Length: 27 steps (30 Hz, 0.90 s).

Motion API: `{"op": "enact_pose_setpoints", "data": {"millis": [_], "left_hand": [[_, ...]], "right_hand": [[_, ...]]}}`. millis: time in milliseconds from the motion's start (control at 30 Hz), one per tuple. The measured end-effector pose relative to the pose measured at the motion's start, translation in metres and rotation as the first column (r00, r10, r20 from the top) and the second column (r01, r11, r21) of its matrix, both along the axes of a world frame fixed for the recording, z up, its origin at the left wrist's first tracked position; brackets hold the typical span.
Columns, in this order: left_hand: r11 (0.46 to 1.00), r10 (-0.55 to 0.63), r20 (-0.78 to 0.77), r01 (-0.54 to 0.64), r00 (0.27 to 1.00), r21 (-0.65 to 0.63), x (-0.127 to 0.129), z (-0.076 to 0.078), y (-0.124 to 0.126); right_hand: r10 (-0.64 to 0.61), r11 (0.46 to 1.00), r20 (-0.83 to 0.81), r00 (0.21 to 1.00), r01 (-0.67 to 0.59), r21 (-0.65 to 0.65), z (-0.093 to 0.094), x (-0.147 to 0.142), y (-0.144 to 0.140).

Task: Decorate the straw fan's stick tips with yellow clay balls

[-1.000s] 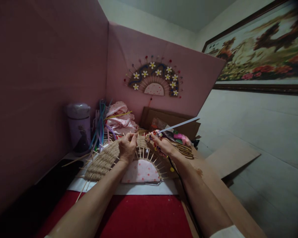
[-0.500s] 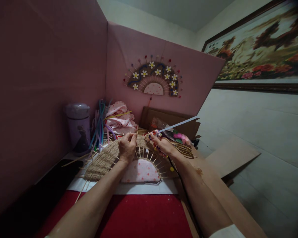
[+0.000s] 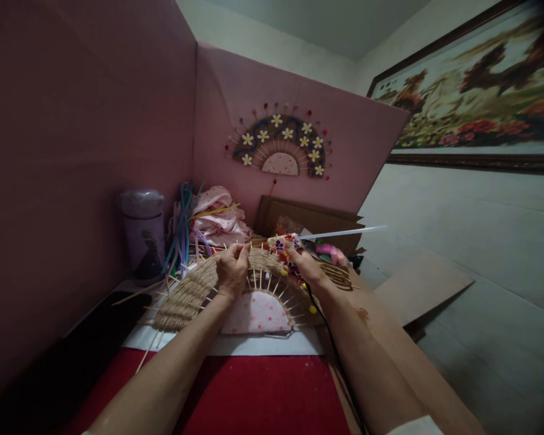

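My left hand (image 3: 233, 270) is closed in a pinch at the upper edge of a woven twine fan (image 3: 185, 293). What its fingertips hold is too small to make out. Thin sticks stand out around the fan's rim, and a pink dotted half-round (image 3: 256, 314) fills its base. My right hand (image 3: 306, 266) grips a glue gun (image 3: 283, 243) covered in a flower pattern, over the fan's right part. From the gun's back a long pale glue stick (image 3: 344, 232) points right, and a black cord (image 3: 326, 326) runs down past my forearm.
A purple cup (image 3: 142, 232) stands at the left, beside blue and purple strips (image 3: 184, 223) and bunched pink cloth (image 3: 220, 217). Cardboard (image 3: 308, 212) and coiled cord (image 3: 338, 275) lie behind. A finished flowered fan (image 3: 281, 142) hangs on the pink panel. Red cloth (image 3: 263, 393) covers the front.
My right hand has drawn the glue gun slightly right, away from my left hand. The glue stick has tipped from slanting upward to nearly level. My left hand has stayed in place.
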<state>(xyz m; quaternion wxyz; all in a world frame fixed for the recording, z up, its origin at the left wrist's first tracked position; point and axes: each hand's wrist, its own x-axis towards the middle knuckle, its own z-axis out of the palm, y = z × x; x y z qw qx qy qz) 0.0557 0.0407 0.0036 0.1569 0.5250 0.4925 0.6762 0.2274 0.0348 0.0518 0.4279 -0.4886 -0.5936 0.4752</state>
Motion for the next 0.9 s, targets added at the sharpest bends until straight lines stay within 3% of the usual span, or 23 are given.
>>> {"op": "enact_pose_setpoints", "data": {"millis": [100,300,767,900], "left_hand": [[1.000,0.003,-0.013,-0.003,1.000,0.007,0.000,0.000,0.000],[1.000,-0.018,-0.040,0.019,0.999,0.019,-0.001,-0.003,0.003],[1.000,0.014,-0.088,-0.013,0.996,0.015,0.000,-0.009,0.008],[1.000,0.010,-0.087,-0.009,0.996,0.013,0.001,-0.009,0.007]], "right_hand": [[0.015,1.000,-0.086,0.996,-0.013,0.024,0.001,0.000,-0.001],[-0.006,1.000,0.024,1.000,0.006,-0.004,-0.003,0.004,0.001],[0.068,0.998,-0.129,0.989,-0.068,0.002,-0.009,0.006,0.003],[0.056,0.998,-0.253,0.966,-0.047,0.043,-0.005,0.003,-0.008]]}}
